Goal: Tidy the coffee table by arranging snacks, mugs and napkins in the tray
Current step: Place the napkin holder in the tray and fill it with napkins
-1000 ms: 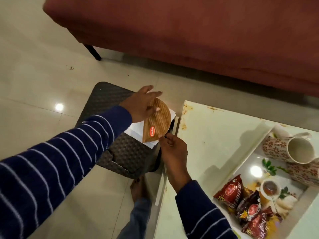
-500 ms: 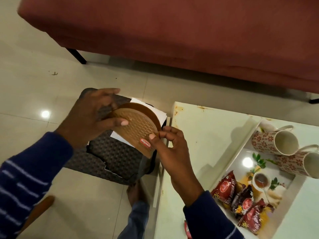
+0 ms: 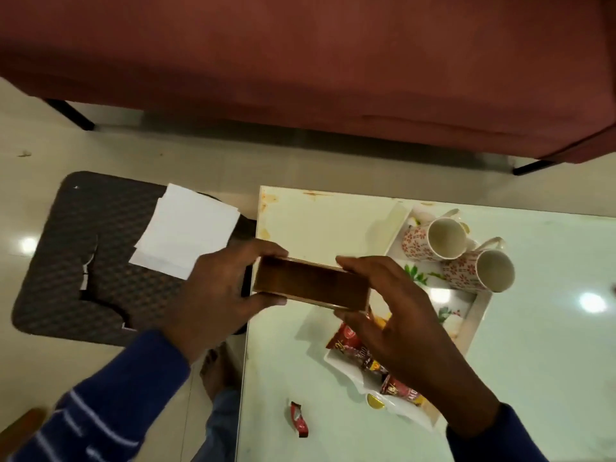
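Both hands hold a brown holder (image 3: pixel 311 288) above the near-left part of the coffee table (image 3: pixel 533 361) — its long axis runs left to right, tipped slightly so the right end sits lower, and its open, dark side faces up toward the camera. The left hand (image 3: pixel 213 295) grips the left end, fingers curled over the far edge and thumb pressed under the near edge. The right hand (image 3: pixel 393 315) grips the right end, fingers wrapped over the far edge and thumb curled against the near corner.

Beyond the left hand's fingers, a loose stack of white napkins (image 3: pixel 186 231) lies on a dark mat (image 3: pixel 66 261) on the floor. Past the right hand's fingertips, two floral mugs (image 3: pixel 433 243) lie on their sides in the white tray (image 3: pixel 473 311), mouths toward the camera. Under the right palm, red snack packets (image 3: pixel 346 338) sit in the tray's near end. One small red packet (image 3: pixel 298 418) lies on the table — apart from the tray, near the right wrist.
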Demonstrator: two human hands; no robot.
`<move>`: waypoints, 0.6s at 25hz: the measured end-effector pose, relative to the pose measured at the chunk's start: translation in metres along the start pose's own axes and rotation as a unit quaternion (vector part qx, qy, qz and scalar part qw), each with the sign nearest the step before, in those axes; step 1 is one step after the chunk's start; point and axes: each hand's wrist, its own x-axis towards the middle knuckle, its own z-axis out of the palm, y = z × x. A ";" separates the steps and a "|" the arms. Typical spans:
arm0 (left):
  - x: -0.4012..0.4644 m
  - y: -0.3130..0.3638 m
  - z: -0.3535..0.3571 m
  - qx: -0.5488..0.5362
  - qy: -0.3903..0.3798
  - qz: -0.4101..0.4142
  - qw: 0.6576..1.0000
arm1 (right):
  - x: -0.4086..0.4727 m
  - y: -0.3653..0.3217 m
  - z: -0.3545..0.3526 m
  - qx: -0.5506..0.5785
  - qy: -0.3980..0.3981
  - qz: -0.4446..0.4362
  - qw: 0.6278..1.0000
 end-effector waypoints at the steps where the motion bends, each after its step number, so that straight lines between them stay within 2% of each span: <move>1: 0.008 0.011 0.020 -0.008 -0.003 0.011 1.000 | -0.012 0.012 -0.013 -0.016 0.021 0.006 1.000; 5: 0.042 0.047 0.099 -0.019 -0.052 0.048 0.997 | -0.061 0.069 -0.047 -0.043 0.100 0.060 0.992; 8: 0.064 0.063 0.155 0.002 -0.096 0.042 0.994 | -0.087 0.120 -0.059 -0.041 0.142 0.101 0.984; 15: 0.089 0.058 0.231 0.069 -0.114 0.019 0.991 | -0.097 0.202 -0.048 0.017 0.158 0.157 0.975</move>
